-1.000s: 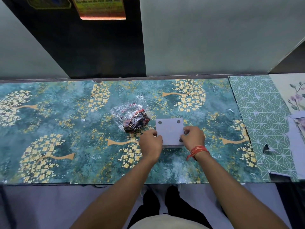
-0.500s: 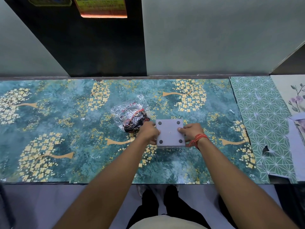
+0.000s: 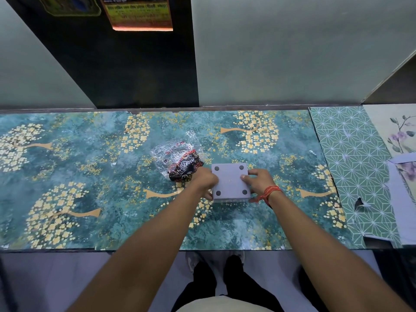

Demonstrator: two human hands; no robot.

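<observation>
A pale lilac square box (image 3: 230, 182) with four dark round feet on its upward face sits on the teal, gold-flowered table cover (image 3: 90, 176). My left hand (image 3: 202, 180) grips its left edge and my right hand (image 3: 258, 183) grips its right edge, thumb on top. Red thread is tied round the right wrist. Just left of the box lies a crumpled clear plastic bag (image 3: 180, 157) with a dark red and black item inside, touching my left hand.
Right of the teal cover lies a green geometric sheet (image 3: 351, 165) and, beyond it, floral and white papers (image 3: 403, 172). A grey wall and dark panel rise behind the table. The near table edge runs above my shoes.
Both hands slid from the box's near corners up along its sides. The box looks slightly closer and tilted toward me.
</observation>
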